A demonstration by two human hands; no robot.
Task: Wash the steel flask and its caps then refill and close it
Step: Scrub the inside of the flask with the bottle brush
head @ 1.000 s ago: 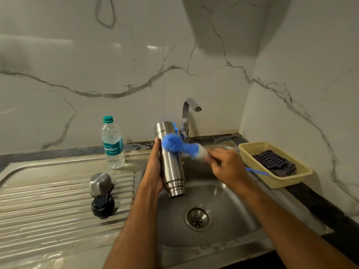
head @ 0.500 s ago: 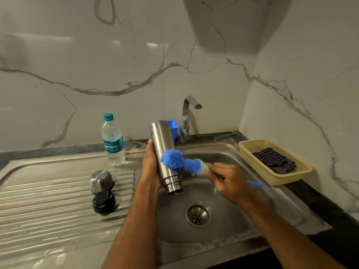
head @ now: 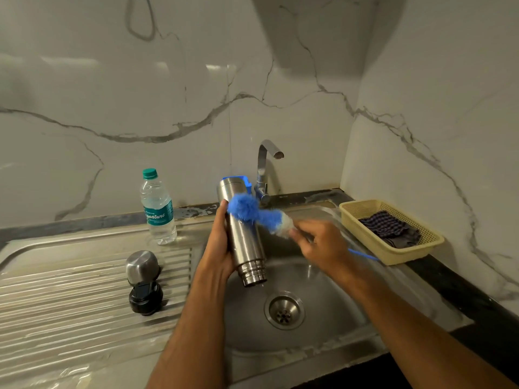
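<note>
The steel flask [head: 243, 237] hangs upside down over the sink [head: 323, 327], its threaded mouth pointing down and slightly toward the drain [head: 284, 310], its base tilted up toward the tap [head: 265, 167]. The left hand [head: 222, 245] has its grip closed round the flask's body from the left side, fingers wrapped behind it and thumb on the near side. The right hand [head: 323, 245], to the right of the flask, has its grip closed on the handle of a blue bottle brush [head: 254, 213]; the hand is motion-blurred. The brush's fluffy head lies against the upper outside wall of the flask, and the thin blue handle end pokes out past the right wrist.

Left of the flask, on the ribbed steel draining board [head: 70, 293], stand the two caps: the steel cap [head: 141, 265] and, touching it on the near side, the black inner cap [head: 146, 299]. Further back to the left of the flask a plastic water bottle [head: 157, 207] with a green lid stands upright. Just behind the flask's base a blue plastic holder [head: 246, 182] peeks out. To the right of the flask, on the dark bench [head: 463, 301], sits a yellow basket [head: 393, 248] with a dark checked cloth [head: 390, 231] in it.
</note>
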